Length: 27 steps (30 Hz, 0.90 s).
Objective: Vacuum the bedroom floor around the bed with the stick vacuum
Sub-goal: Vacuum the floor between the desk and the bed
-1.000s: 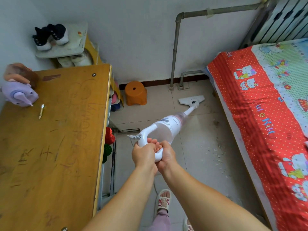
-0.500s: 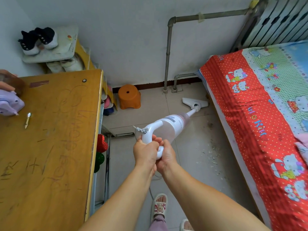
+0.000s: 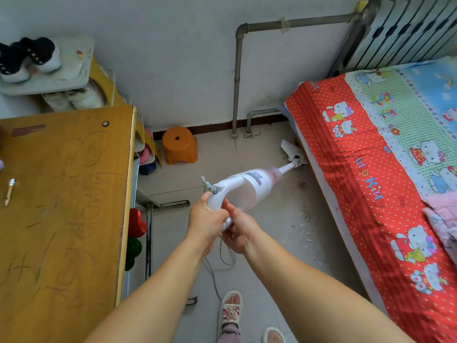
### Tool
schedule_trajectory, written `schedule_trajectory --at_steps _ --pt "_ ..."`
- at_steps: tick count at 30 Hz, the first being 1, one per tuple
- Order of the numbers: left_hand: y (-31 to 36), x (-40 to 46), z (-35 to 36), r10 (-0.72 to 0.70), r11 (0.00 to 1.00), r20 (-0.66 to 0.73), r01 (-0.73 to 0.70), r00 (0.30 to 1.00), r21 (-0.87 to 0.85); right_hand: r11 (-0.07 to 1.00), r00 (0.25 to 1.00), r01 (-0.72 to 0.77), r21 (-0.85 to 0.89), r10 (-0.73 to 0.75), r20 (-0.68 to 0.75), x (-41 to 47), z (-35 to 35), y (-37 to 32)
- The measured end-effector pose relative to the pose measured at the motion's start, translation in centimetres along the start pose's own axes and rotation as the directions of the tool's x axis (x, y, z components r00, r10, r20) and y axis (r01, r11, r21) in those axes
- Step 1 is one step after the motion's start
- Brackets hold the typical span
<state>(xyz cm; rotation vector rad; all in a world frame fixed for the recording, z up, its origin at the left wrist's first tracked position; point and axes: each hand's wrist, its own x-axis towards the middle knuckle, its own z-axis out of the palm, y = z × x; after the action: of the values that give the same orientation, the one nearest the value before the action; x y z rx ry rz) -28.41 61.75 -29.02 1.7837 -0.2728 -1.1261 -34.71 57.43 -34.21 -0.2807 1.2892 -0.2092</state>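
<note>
The white stick vacuum [image 3: 249, 185] slants from my hands down to the floor. Its floor head [image 3: 291, 151] lies against the bed's side, near the far corner. My left hand [image 3: 206, 219] grips the looped handle from the left. My right hand [image 3: 238, 230] wraps the handle's lower end from the right. The bed [image 3: 385, 169] with a red cartoon-print sheet fills the right side. White crumbs [image 3: 305, 226] are scattered on the tiles beside the bed. The vacuum's cord [image 3: 215, 271] hangs to the floor below my hands.
A wooden desk [image 3: 64, 206] takes up the left. An orange stool [image 3: 180, 146] stands by the far wall. Grey pipes [image 3: 236, 90] run down the wall to a radiator [image 3: 400, 33]. A shoe rack [image 3: 49, 70] sits behind the desk. My sandalled foot [image 3: 231, 310] is on the tiles.
The floor head has swung right, from the open tiles to the bed's side. My view has turned right, and the purple toy on the desk has left the frame.
</note>
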Motion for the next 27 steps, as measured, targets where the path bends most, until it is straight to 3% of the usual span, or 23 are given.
schedule_trajectory --at_steps 16,27 --pt "-1.7 1.4 -3.2 0.036 0.996 0.125 -0.046 0.992 0.079 0.993 0.993 -0.095 -0.075 0.088 -0.082 0.9 1.5 1.6" --pt "0.8 3.6 -0.6 0.105 0.979 0.220 -0.140 0.970 0.150 0.997 0.987 0.037 -0.063 -0.047 -0.156 2.1 1.0 -1.6"
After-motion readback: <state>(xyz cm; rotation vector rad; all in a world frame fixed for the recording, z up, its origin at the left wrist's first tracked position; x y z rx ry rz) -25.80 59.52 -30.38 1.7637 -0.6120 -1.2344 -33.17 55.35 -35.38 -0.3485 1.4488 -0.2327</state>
